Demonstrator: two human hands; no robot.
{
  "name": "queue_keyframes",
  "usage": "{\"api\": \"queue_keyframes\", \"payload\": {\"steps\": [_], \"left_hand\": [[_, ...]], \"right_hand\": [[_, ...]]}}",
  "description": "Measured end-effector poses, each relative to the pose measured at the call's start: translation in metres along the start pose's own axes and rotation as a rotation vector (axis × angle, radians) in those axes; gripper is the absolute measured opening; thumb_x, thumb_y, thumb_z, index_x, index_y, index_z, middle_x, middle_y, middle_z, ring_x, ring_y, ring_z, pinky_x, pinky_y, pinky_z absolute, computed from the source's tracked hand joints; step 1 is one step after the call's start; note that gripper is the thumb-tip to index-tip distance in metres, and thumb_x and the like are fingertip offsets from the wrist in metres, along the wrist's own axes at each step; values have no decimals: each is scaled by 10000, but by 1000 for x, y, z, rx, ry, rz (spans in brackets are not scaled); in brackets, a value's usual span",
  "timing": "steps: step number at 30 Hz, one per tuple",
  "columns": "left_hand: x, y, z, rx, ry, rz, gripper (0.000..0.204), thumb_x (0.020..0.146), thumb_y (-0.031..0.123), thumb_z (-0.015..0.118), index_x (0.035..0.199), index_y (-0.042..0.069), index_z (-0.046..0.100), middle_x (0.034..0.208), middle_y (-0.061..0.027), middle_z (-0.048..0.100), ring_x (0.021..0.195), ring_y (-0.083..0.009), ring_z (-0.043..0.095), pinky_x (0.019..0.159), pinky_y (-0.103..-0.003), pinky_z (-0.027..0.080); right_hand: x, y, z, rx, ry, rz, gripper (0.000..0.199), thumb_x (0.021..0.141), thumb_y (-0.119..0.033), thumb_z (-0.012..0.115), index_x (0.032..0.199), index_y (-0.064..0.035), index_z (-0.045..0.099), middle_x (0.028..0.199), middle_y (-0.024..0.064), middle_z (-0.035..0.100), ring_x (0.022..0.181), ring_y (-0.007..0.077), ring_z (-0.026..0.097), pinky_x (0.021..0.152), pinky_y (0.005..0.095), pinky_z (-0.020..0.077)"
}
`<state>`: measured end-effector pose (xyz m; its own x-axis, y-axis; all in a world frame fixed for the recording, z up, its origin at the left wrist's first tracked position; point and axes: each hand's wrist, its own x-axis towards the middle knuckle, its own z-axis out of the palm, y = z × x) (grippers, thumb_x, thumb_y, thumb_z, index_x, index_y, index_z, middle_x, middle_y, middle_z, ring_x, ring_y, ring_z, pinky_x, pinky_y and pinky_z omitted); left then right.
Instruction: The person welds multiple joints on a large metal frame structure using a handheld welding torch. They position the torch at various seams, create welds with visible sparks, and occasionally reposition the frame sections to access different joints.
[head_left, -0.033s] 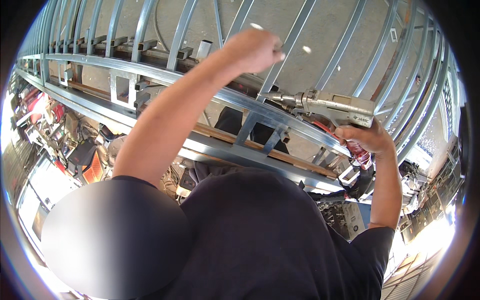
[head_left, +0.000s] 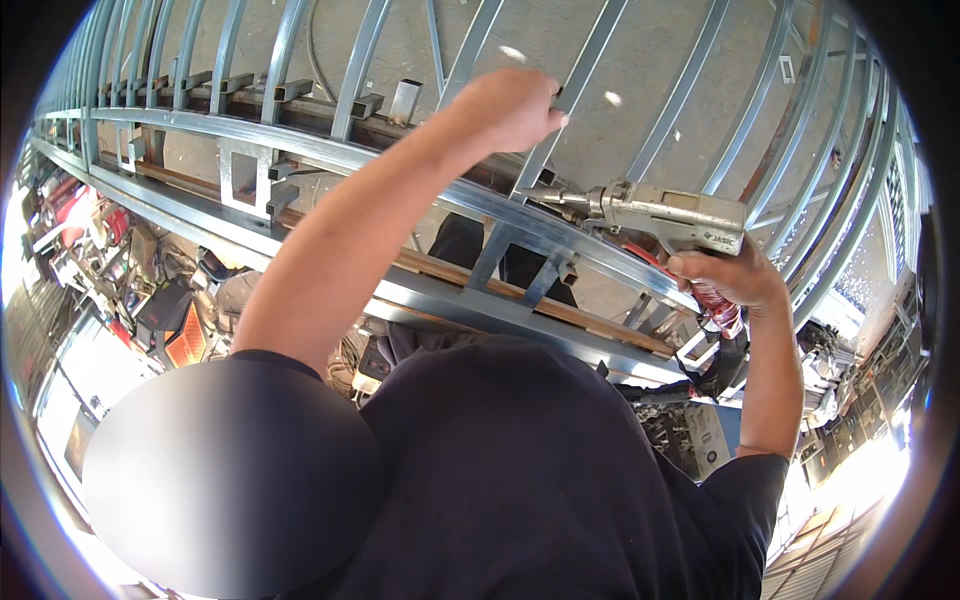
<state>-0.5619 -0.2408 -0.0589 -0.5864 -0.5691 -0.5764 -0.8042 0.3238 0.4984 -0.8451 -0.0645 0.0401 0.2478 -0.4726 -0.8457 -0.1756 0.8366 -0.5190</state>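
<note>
Grey metal gun: gripped in the right hand; roughly level over the framework, body to the right, pointing left.
Nozzle: stepped and tapered; just beside the foot of a slat, near where it meets the upper rail. Contact can't be made out.
Right hand: wrapped round the gun's grip from below, thumb toward the left. Exact finger positions hidden behind the grip.
Red wrapping: just below the right hand, glossy, with black cable lower down.
Left hand: stretched out beyond the upper rail, fingers curled in at the left edge of the same slat. Can't tell how tight, or whether gripping anything.
Framework: galvanised, many parallel slats fanning away from the upper rail; lower rail nearer the torso, brown bar between the two.
Plate: set between the rails, well left of the gun, rectangular cutout.
Floor: grey, seen through the slats, pale spots on it.
Shirt: dark, filling the lower middle.
Far left: cluttered, orange panel among it.
</note>
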Motion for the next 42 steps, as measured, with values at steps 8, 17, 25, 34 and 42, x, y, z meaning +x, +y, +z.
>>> {"api": "queue_keyframes", "payload": {"steps": [8,17,25,34,42], "left_hand": [[9,-8,21,-110,7,24,450,961,347,732,1295,47,699,1096,-210,772,1010,-387,738,888,-472,568],[13,-7,12,-145,-118,-73,509,948,387,777,1332,62,701,1122,-189,776,1010,-314,743,896,-414,560],[16,1,4,-84,-179,-142,519,957,410,773,1380,121,693,1142,-162,780,1010,-266,748,906,-405,570],[13,2,2,-79,-184,-128,498,973,405,753,1387,136,690,1118,-143,786,1012,-270,750,918,-414,561],[9,8,-3,-59,-174,-135,497,989,403,729,1403,131,679,1180,-172,767,1057,-288,742,972,-419,553]], "right_hand": [[11,-1,7,-56,-51,29,616,864,-296,881,1322,33,633,985,96,721,805,166,682,685,312,593],[14,-1,8,-93,-64,63,685,844,-357,894,1346,28,633,1014,110,725,847,177,682,713,327,597],[14,-3,14,-112,-30,71,698,842,-358,880,1384,5,632,1018,118,729,843,188,680,719,325,590],[11,-9,17,-104,-30,66,644,858,-318,867,1363,10,641,999,91,725,827,158,672,698,311,581],[11,-9,14,-146,-44,84,625,856,-297,857,1349,20,640,973,101,723,795,155,672,690,302,578]]}}
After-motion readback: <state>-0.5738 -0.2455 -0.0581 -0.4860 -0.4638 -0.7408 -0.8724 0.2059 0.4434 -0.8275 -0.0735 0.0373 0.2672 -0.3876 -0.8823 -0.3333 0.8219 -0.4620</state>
